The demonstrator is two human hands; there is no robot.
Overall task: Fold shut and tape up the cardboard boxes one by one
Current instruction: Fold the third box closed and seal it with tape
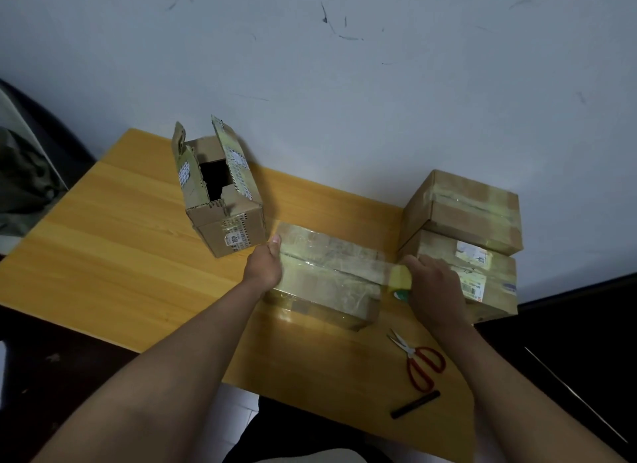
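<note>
A flat closed cardboard box [327, 287] lies in the middle of the wooden table [120, 242]. My left hand [264, 264] presses the end of a clear tape strip [344, 261] down at the box's left edge, thumb pointing up. The strip stretches across the box top to a yellowish tape roll [401, 278], which my right hand [434, 283] grips at the box's right edge. An open box [220, 200] with raised flaps stands at the back left. Two taped boxes are stacked at the right, the upper box [465, 211] on the lower box [496, 290].
Red-handled scissors [418, 362] lie on the table near its front right, with a dark stick-shaped object [415, 404] just in front of them. A grey wall rises behind the table. Dark furniture flanks both sides, and a greenish bundle [24, 183] sits at far left.
</note>
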